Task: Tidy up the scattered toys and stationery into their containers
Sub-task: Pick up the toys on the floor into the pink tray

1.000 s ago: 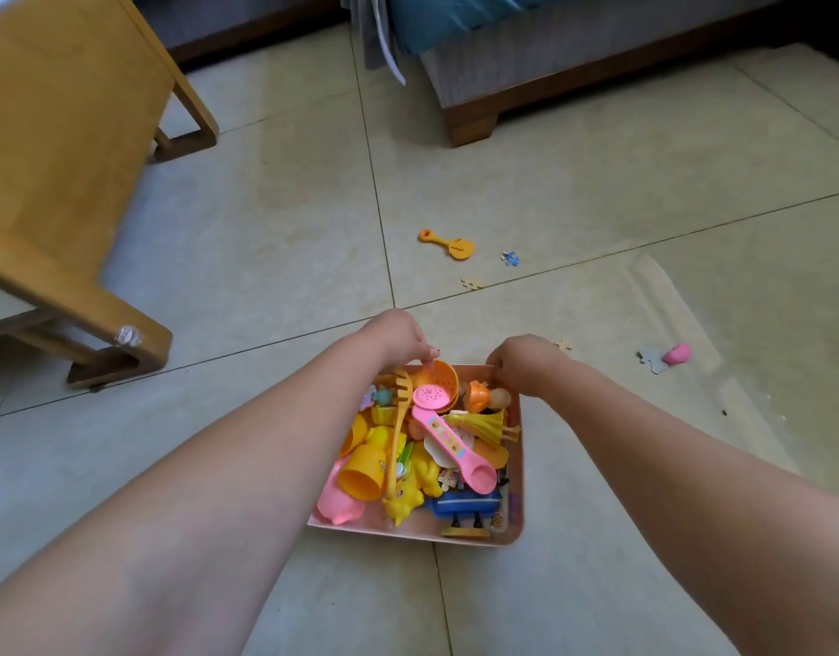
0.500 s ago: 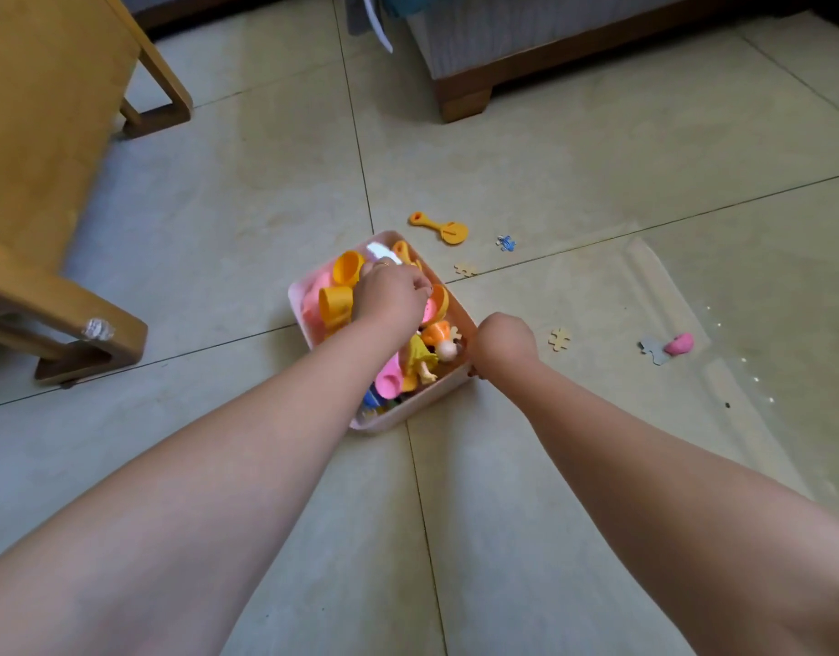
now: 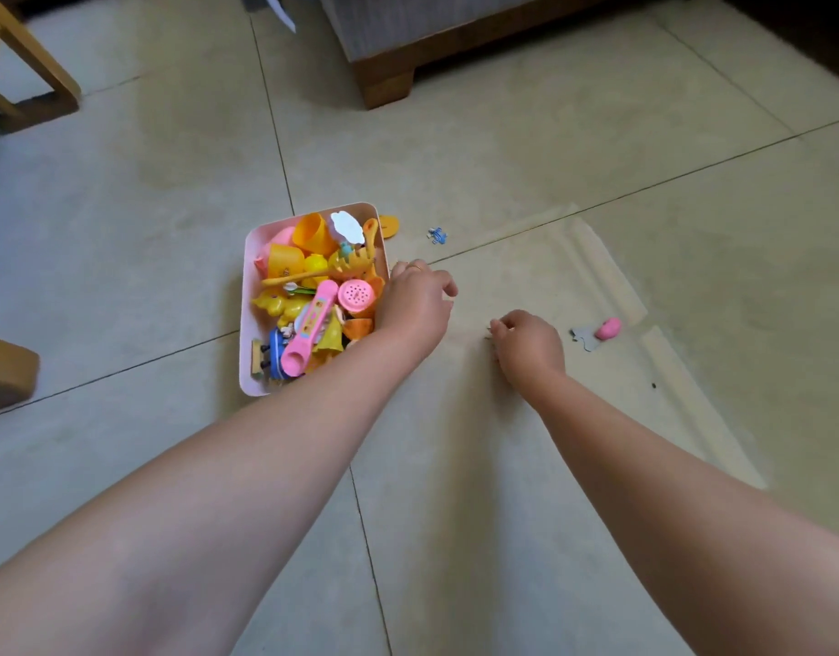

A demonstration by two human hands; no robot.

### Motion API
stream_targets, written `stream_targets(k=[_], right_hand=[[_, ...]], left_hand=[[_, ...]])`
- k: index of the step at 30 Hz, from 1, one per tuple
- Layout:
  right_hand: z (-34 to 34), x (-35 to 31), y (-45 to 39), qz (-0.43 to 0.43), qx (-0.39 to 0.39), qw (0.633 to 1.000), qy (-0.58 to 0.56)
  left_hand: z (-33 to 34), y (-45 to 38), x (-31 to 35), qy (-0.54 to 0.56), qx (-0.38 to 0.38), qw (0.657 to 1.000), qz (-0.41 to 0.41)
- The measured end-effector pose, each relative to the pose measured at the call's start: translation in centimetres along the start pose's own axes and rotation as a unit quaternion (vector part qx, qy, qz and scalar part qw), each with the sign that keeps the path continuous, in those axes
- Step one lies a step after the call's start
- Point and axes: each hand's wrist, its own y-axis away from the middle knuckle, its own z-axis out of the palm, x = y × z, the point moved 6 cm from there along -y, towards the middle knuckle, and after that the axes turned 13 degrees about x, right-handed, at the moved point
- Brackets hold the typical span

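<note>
A pink tray (image 3: 246, 324) heaped with yellow, orange and pink plastic toys stands on the tiled floor. My left hand (image 3: 415, 300) hovers at the tray's right wall with curled fingers pointing right; whatever is under them is hidden. My right hand (image 3: 526, 345) is down on the floor to the right, fingertips pinching a small tan puzzle piece (image 3: 489, 330). Loose on the floor lie an orange spoon (image 3: 389, 226) just behind the tray, a small blue toy (image 3: 437, 235), and a pink toy (image 3: 607, 328) beside a grey puzzle piece (image 3: 579, 334).
A sofa with a wooden foot (image 3: 389, 87) stands at the back. Wooden chair legs (image 3: 34, 92) are at the far left, and another wooden foot (image 3: 5, 371) at the left edge. A clear plastic sheet (image 3: 621, 295) lies on the floor to the right.
The tray has been pushed forward and left and turned. Both hands have come off its rim: the left sits by its right wall, the right has dropped onto the tan puzzle piece.
</note>
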Motion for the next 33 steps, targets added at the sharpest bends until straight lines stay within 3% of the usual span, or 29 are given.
stream_targets(k=[4, 7, 11, 17, 21, 25, 30, 33], right_hand=[[-2.5, 3.4, -1.5, 0.052, 0.066, 0.996, 0.008], [-3.8, 5.2, -1.9, 0.063, 0.104, 0.992, 0.035], [-4.9, 6.3, -1.9, 0.051, 0.158, 0.985, 0.037], [-5.6, 6.8, -2.7, 0.060, 0.167, 0.983, 0.039], [-6.0, 6.9, -3.0, 0.083, 0.195, 0.977, 0.013], [-5.9, 6.9, -2.7, 0.073, 0.207, 0.976, 0.017], [-6.1, 8.3, -2.4, 0.170, 0.269, 0.944, -0.087], [-5.8, 7.6, -2.2, 0.158, 0.258, 0.949, -0.089]], left_hand=[[4.5, 1.3, 1.6, 0.039, -0.117, 0.991, -0.049], [7.1, 1.9, 2.4, 0.048, -0.140, 0.986, -0.081], [8.3, 1.6, 3.4, 0.055, -0.113, 0.987, -0.100], [9.0, 1.1, 3.7, 0.097, -0.102, 0.980, -0.141], [8.8, 1.2, 4.7, 0.099, -0.114, 0.984, -0.090], [8.5, 1.8, 4.3, 0.109, -0.111, 0.983, -0.100], [6.0, 1.6, 3.6, 0.146, -0.076, 0.982, -0.095], [3.5, 1.1, 2.3, 0.159, -0.025, 0.983, -0.084]])
